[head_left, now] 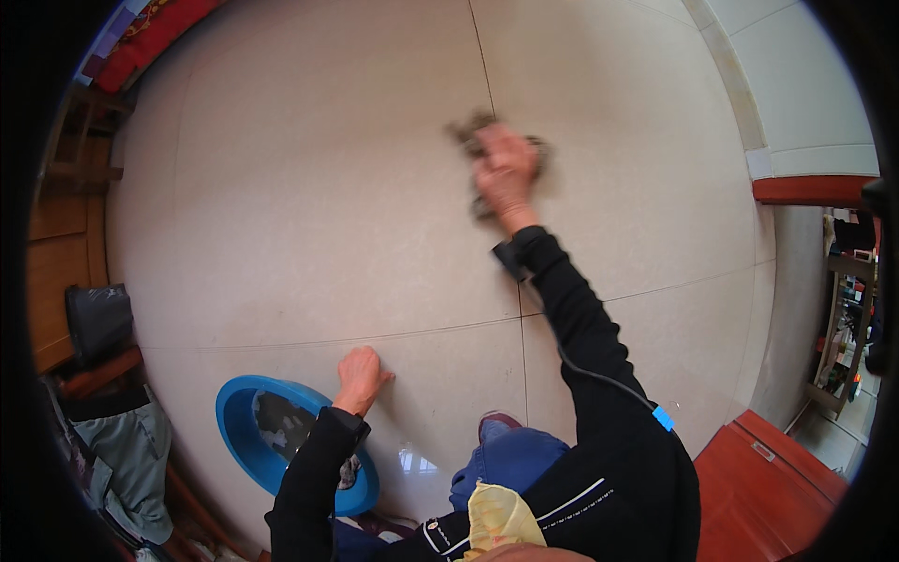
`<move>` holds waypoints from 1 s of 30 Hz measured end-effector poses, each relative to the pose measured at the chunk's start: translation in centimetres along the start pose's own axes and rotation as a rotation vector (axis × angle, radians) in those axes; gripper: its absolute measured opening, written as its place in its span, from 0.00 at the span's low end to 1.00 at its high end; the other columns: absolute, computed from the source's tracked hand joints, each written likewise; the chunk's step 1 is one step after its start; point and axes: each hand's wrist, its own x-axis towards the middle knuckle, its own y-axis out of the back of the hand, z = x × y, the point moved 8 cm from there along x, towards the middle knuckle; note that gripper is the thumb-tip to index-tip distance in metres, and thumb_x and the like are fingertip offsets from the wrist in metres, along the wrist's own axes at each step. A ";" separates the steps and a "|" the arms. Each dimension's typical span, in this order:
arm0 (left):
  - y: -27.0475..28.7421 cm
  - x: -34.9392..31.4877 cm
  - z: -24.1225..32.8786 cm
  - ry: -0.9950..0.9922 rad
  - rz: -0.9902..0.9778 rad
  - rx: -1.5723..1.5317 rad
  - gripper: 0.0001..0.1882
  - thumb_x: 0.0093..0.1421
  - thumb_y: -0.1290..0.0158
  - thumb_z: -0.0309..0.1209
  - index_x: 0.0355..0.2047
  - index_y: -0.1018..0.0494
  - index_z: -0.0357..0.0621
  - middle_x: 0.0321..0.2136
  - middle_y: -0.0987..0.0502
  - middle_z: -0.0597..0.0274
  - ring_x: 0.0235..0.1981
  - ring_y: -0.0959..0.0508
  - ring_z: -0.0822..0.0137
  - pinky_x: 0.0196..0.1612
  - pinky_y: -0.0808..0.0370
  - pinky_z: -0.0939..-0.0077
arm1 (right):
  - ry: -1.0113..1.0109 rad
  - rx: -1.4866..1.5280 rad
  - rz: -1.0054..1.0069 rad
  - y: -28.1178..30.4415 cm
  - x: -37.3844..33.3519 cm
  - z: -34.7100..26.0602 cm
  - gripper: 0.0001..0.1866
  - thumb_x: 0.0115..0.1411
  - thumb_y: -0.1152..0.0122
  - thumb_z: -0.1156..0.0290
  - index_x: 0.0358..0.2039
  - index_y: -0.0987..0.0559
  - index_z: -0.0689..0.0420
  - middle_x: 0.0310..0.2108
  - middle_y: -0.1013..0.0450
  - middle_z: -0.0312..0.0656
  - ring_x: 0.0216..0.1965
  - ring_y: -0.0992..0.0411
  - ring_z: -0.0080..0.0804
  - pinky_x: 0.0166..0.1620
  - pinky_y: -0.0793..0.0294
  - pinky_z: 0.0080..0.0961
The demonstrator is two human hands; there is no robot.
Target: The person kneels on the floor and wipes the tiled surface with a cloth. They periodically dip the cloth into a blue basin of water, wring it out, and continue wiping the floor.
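Note:
Out ahead on the beige tiled floor (328, 234), my right hand (507, 173) presses down on a crumpled grey-brown rag (465, 136). The rag sticks out on both sides of the fingers and looks slightly smeared by motion. Nearer to me, my left hand (363, 377) is closed in a fist low over the floor; I cannot tell whether it touches the tiles. Just left of that fist stands a blue plastic basin (236, 440) with murky water and pale patches in it. My left forearm hides part of the basin, and some cloth (349, 471) shows at its near end.
Wooden furniture (64, 272) lines the left side, with a dark bag (99, 320) and a grey garment (131, 459). At lower right is a red wooden cabinet (768, 492). A shelf (841, 323) stands beyond the opening at right. My bent knee (515, 459) is close by.

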 end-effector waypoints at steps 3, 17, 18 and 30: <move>0.3 -0.1 0.3 -0.028 0.057 0.062 0.25 0.42 0.29 0.46 0.30 0.24 0.37 0.31 0.21 0.49 0.37 0.21 0.50 0.37 0.23 0.57 | 0.189 0.395 -0.233 -0.1 -5.4 -11.4 0.22 0.43 0.44 0.78 0.41 0.20 0.53 0.47 0.25 0.41 0.51 0.29 0.44 0.54 0.33 0.42; 0.2 0.4 0.0 -0.011 0.016 0.002 0.26 0.43 0.31 0.47 0.30 0.25 0.36 0.32 0.22 0.45 0.38 0.22 0.46 0.38 0.24 0.55 | -0.350 -0.029 -0.130 9.2 -3.2 8.7 0.21 0.53 0.38 0.67 0.49 0.23 0.53 0.53 0.28 0.45 0.55 0.33 0.47 0.59 0.38 0.44; 0.2 0.3 0.0 0.010 -0.008 0.008 0.26 0.43 0.31 0.47 0.29 0.25 0.36 0.32 0.22 0.45 0.38 0.22 0.46 0.38 0.24 0.55 | -0.288 -0.109 -0.122 8.5 -2.8 7.7 0.22 0.54 0.38 0.65 0.51 0.24 0.54 0.55 0.30 0.46 0.56 0.35 0.47 0.60 0.40 0.45; 0.4 -0.7 1.0 -0.110 0.117 0.083 0.27 0.41 0.30 0.48 0.30 0.24 0.38 0.28 0.22 0.49 0.32 0.20 0.51 0.32 0.24 0.59 | 0.237 0.130 -0.214 -2.1 -1.2 -2.2 0.25 0.44 0.41 0.76 0.48 0.23 0.56 0.52 0.28 0.45 0.56 0.33 0.47 0.60 0.38 0.44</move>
